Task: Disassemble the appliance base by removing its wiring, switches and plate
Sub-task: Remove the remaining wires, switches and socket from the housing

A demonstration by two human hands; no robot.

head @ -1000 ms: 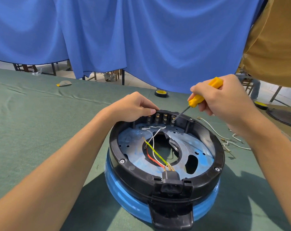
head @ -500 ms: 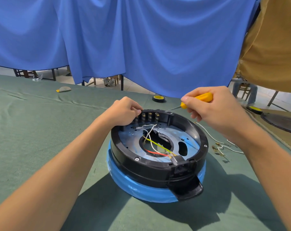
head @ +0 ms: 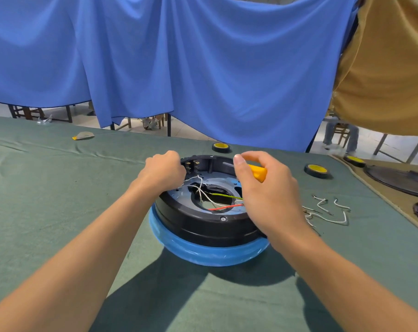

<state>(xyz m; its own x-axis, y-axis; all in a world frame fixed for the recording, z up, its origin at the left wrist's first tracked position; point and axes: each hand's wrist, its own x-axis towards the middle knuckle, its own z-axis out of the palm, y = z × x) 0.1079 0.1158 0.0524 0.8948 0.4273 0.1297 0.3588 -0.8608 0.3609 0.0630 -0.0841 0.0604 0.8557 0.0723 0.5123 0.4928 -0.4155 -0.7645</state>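
A round appliance base [head: 203, 226] with a black upper ring and a blue lower skirt sits on the green cloth. Inside it lies a bluish metal plate [head: 182, 191] with white, yellow-green and red wires [head: 215, 200] crossing its central hole. A row of switch terminals [head: 193, 165] lines the far inner rim. My left hand [head: 163, 172] grips the far left rim beside the terminals. My right hand [head: 263, 190] holds a yellow-handled screwdriver [head: 257, 172] over the right side, its shaft pointing left toward the far rim. The base's right part is hidden behind this hand.
Loose white wire pieces [head: 327, 212] lie on the cloth right of the base. Black-and-yellow tape rolls [head: 221, 147] [head: 316, 170] sit behind it. Dark round parts [head: 399, 178] rest on a tan mat at far right. A blue curtain hangs behind the table.
The base has been turned, so its socket and handle swung from the front round to the right. My right hand came down over the right side with the screwdriver; the view pulled back.
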